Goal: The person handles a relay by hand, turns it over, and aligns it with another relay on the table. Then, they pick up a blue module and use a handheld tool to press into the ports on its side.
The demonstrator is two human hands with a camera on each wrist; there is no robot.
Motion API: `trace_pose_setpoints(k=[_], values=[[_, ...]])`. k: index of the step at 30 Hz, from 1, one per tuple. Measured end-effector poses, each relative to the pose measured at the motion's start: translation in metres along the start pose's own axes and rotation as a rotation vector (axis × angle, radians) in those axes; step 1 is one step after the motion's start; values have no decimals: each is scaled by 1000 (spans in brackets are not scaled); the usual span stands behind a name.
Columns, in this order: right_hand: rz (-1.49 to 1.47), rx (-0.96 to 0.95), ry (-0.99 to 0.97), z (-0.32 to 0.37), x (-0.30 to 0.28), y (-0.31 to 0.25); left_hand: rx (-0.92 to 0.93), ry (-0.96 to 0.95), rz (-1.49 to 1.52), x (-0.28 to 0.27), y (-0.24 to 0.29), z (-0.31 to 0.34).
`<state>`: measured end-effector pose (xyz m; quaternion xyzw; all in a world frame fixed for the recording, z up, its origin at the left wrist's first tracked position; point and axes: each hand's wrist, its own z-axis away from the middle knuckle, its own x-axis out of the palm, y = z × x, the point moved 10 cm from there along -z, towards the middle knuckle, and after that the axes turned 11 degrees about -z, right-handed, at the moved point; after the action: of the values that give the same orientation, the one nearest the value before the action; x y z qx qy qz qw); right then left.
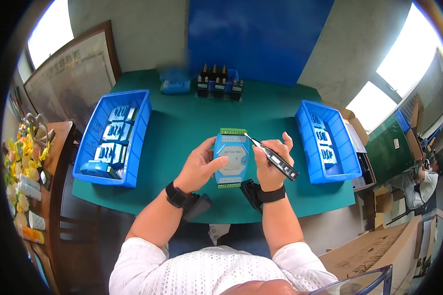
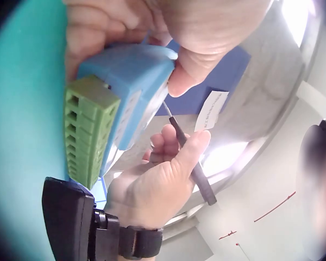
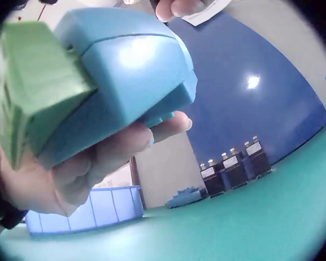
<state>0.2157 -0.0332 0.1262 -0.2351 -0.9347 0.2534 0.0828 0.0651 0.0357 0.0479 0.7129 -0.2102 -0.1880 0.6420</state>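
My left hand (image 1: 198, 168) grips a blue plastic module (image 1: 233, 169) by its left side, thumb on the pale label of its face. Green screw-terminal blocks (image 1: 234, 131) run along the module's far and near ends. Held in my right hand (image 1: 271, 169) is a slim black screwdriver (image 1: 282, 166), its thin tip right at the far terminal block. The left wrist view shows the screwdriver's metal shaft (image 2: 168, 109) beyond the module. From the right wrist, the left hand's fingers (image 3: 119, 147) curl under the module's blue case (image 3: 136, 65).
A blue bin (image 1: 142, 135) with several similar modules stands on the left of the green table (image 1: 182, 115), another blue bin (image 1: 337, 174) on the right. Black components with brass posts (image 1: 219, 87) and a blue module (image 1: 175, 87) sit at the back. Another person (image 1: 423, 184) is far right.
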Motion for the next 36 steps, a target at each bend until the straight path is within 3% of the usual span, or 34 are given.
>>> trace_pose_setpoints(k=[22, 36], values=[[-127, -19, -51, 2, 2, 1, 40, -35, 109, 5, 2, 2], [12, -138, -103, 1, 1, -18, 61, -20, 71, 6, 10, 9]])
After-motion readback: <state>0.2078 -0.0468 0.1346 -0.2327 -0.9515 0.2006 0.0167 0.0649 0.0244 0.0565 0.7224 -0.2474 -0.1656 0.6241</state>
